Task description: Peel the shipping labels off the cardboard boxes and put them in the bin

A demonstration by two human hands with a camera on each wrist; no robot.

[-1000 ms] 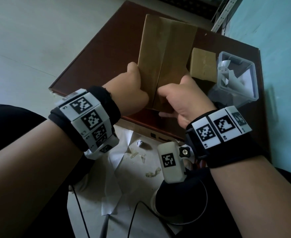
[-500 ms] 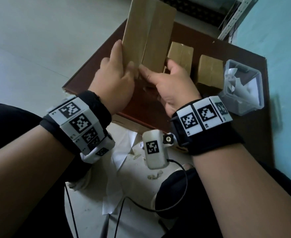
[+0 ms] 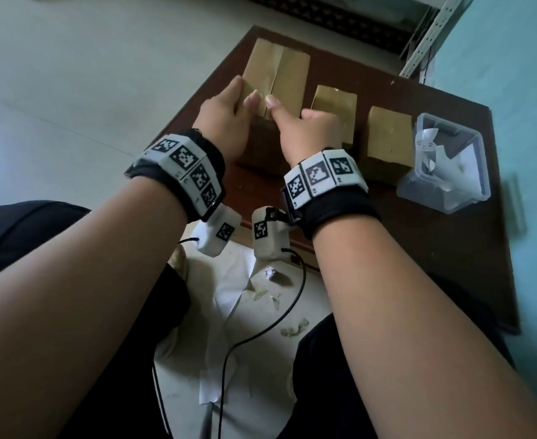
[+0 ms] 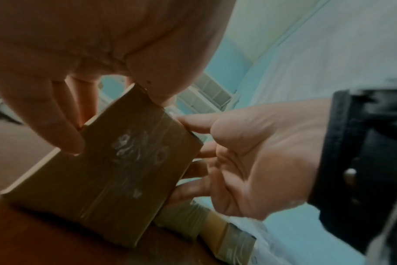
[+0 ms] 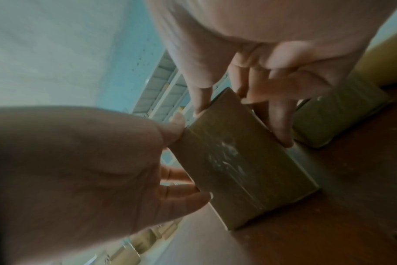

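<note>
Both hands (image 3: 262, 122) grip a tape-glossed, perhaps scuffed cardboard box (image 3: 287, 74).

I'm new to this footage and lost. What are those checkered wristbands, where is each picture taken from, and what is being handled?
No machine here: a person works bare-handed. The patterned wristbands carry small cameras. One picture comes from a head camera looking down; the other two look along each wrist at the fingers. On the dark brown wooden table stand three brown cardboard boxes and a clear plastic bin holding white paper. The left hand and right hand grip the tallest taped cardboard box, which stands on the table. Its near face shows whitish residue.
</note>
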